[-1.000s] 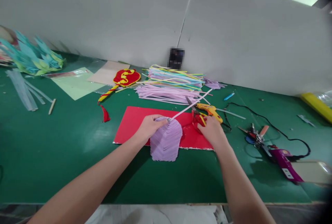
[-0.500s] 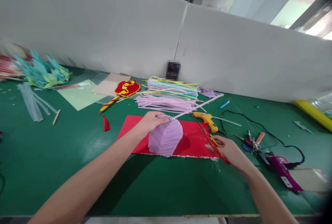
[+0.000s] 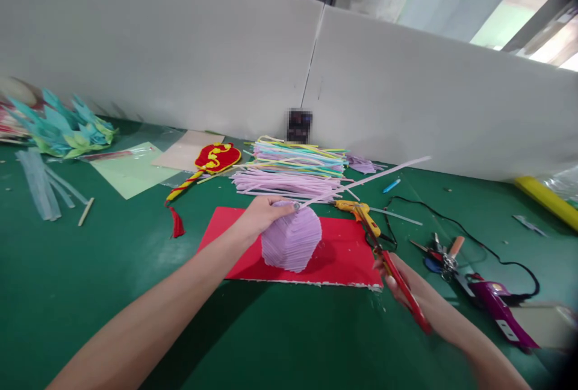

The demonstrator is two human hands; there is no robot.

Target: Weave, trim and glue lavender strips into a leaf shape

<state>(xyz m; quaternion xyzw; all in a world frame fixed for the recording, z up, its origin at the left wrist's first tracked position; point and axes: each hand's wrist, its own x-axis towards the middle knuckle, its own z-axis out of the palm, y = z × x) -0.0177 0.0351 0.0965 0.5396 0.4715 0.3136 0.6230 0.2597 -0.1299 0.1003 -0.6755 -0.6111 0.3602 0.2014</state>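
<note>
A green table (image 3: 90,269) fills the lower frame, with grey wall boards behind it. The left hand (image 3: 264,215) pinches the purple paper stack (image 3: 291,242) at mid-frame on the red sheet (image 3: 343,254); its long stick (image 3: 365,180) points to the upper right. The right hand (image 3: 409,287) grips red scissors (image 3: 397,278), tips pointing up-left.

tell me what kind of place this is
Probably a craft workshop bench: a green table with a heap of coloured paper strips, a yellow glue gun, and red-handled scissors in the right hand.
</note>
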